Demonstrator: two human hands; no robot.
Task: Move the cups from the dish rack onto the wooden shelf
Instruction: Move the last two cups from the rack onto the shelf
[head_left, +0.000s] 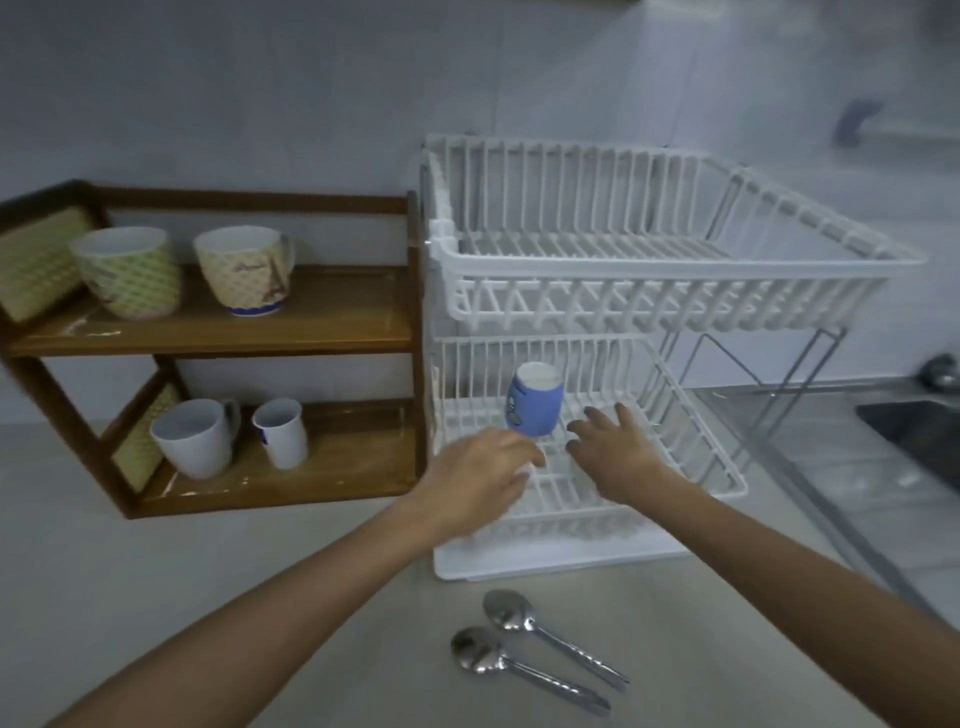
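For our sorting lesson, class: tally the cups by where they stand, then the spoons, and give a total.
Cups on the upper board of the shelf: 2
Cups on the lower board: 2
Cups in the dish rack: 1, blue
Spoons on the counter: 2
Total: 7

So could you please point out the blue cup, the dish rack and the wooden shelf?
blue cup (535, 408): head view, its side wall.
dish rack (691, 265): head view, upper front rim.
wooden shelf (337, 312): head view, bare upper board.
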